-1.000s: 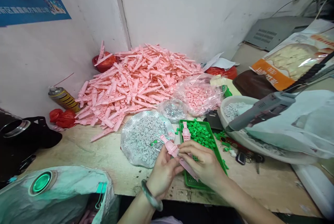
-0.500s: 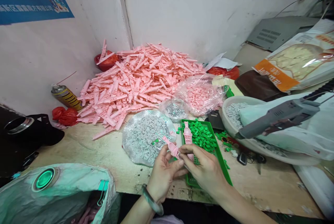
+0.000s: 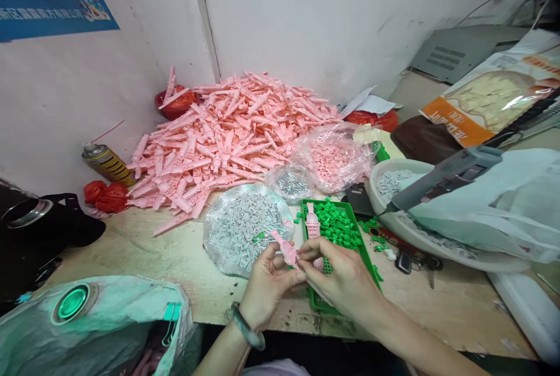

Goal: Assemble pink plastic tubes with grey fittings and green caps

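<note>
Presently, the left grip (image 3: 268, 279) is closed around a pink part (image 3: 287, 251), its narrow end tilted up and away from the person. The right grip (image 3: 343, 274) has its fingertips drawn together on the near end of the same part; whether they also pinch something smaller cannot be told. The part is held above the worktop (image 3: 144, 259), between the grey parts (image 3: 238, 239) and the green tray (image 3: 366, 254). A bangle (image 3: 247, 327) sits on the left wrist.

The grey parts lie on clear plastic, with one green piece (image 3: 259, 237) and some metal pins among them. The tray contains green parts (image 3: 336, 224); a second pink part (image 3: 312, 221) lies at its left side, partly hidden by the right grip.

Beyond stand a clear bag of metal pieces (image 3: 291, 183) and, touching it, a bag of small pink pieces (image 3: 330, 164). Behind these rises a large pink pile (image 3: 231, 136) near the wall. To the right, a grey tool (image 3: 446, 180) hangs over a basin (image 3: 375, 180); keys (image 3: 403, 263) lie near it. At left are a spray can (image 3: 109, 164) and a red bag (image 3: 106, 197).
</note>
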`<state>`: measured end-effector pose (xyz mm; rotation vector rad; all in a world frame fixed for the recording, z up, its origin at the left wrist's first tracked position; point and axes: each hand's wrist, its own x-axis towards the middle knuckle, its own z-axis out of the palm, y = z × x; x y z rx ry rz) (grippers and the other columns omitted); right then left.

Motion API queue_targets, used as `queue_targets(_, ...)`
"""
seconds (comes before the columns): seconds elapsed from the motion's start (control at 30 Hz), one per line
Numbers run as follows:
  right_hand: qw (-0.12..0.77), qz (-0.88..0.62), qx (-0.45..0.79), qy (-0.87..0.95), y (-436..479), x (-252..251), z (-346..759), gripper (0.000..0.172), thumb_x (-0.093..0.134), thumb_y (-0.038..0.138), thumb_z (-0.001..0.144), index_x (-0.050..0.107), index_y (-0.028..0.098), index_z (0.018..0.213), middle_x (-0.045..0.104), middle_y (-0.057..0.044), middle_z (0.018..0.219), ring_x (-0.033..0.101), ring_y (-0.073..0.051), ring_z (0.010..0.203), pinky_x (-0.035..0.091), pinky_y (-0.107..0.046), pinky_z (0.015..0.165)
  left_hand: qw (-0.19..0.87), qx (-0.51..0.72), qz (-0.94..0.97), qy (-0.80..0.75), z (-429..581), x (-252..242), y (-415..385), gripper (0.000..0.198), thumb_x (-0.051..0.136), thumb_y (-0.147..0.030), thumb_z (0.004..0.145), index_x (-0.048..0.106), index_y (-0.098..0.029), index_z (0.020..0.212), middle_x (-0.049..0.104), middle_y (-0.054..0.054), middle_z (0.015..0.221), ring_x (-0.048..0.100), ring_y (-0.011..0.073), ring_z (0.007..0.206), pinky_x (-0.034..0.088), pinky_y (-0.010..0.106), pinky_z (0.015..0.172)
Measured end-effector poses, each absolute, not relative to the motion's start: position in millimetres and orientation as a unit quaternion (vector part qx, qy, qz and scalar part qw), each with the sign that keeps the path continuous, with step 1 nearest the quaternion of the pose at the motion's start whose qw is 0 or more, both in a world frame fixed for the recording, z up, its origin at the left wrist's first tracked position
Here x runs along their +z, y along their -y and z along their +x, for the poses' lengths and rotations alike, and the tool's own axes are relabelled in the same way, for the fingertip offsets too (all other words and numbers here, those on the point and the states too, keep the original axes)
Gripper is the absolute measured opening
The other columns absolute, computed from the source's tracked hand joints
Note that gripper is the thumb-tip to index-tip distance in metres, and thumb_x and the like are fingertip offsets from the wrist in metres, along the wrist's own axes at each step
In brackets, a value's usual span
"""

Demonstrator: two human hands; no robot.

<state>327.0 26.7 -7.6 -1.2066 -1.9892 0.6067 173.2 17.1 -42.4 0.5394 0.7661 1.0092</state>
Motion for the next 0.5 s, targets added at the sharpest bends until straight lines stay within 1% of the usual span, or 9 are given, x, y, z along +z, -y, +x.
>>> queue_targets(0.1, 0.329, -0.501, 0.306, 0.740, -28.9, -1.2, 325.7, 0.011, 0.056, 0.012, 0.079, 0.057, 0.021, 0.084, 0.070, 0.002, 0.074, 0.068, -0.013, 0.065, 0.052, -0.021, 0.060, 0.761, 0.473, 0.265, -0.357, 171.9, -42.2, -19.7, 0.049, 0.089, -0.016, 0.057, 0.057, -0.017, 0.094, 0.076, 0.004, 0.093, 0.072, 0.0171, 0.086, 0.055, 0.028, 0.081)
queue_targets(0.23, 0.292, -0.542, 0.349, 0.706, -31.4, 7.2, 321.4, 0.015, 0.058, 0.007, 0.072, 0.058, 0.021, 0.078, 0.066, 0.004, 0.067, 0.063, -0.011, 0.058, 0.048, -0.020, 0.056, 0.735, 0.489, 0.296, -0.366, 170.5, -45.8, -20.4, 0.045, 0.089, -0.014, 0.055, 0.060, -0.017, 0.090, 0.076, 0.002, 0.089, 0.071, 0.0152, 0.084, 0.055, 0.025, 0.080)
queue_targets(0.3, 0.282, -0.549, 0.347, 0.706, -32.1, 9.3, 318.5, 0.018, 0.057, 0.004, 0.070, 0.058, 0.020, 0.078, 0.065, 0.005, 0.066, 0.063, -0.011, 0.058, 0.046, -0.020, 0.056, 0.713, 0.503, 0.311, -0.376, 171.0, -48.2, -19.5, 0.042, 0.088, -0.014, 0.056, 0.061, -0.017, 0.087, 0.075, 0.001, 0.086, 0.071, 0.0145, 0.082, 0.055, 0.024, 0.079)
queue_targets(0.4, 0.278, -0.548, 0.322, 0.721, -32.2, 9.2, 314.9, 0.020, 0.058, 0.002, 0.069, 0.058, 0.020, 0.079, 0.066, 0.005, 0.067, 0.063, -0.011, 0.059, 0.044, -0.020, 0.056, 0.673, 0.522, 0.340, -0.399, 173.4, -50.3, -17.0, 0.035, 0.084, -0.015, 0.061, 0.062, -0.018, 0.087, 0.075, 0.003, 0.090, 0.071, 0.0160, 0.084, 0.055, 0.025, 0.079)
queue_targets(0.5, 0.275, -0.522, 0.279, 0.758, -32.0, 8.1, 313.3, 0.019, 0.057, 0.003, 0.073, 0.059, 0.020, 0.083, 0.069, 0.002, 0.073, 0.065, -0.013, 0.064, 0.045, -0.022, 0.058, 0.631, 0.538, 0.360, -0.428, 176.3, -50.3, -14.1, 0.027, 0.079, -0.016, 0.067, 0.062, -0.018, 0.088, 0.075, 0.003, 0.092, 0.071, 0.0170, 0.084, 0.056, 0.027, 0.078)
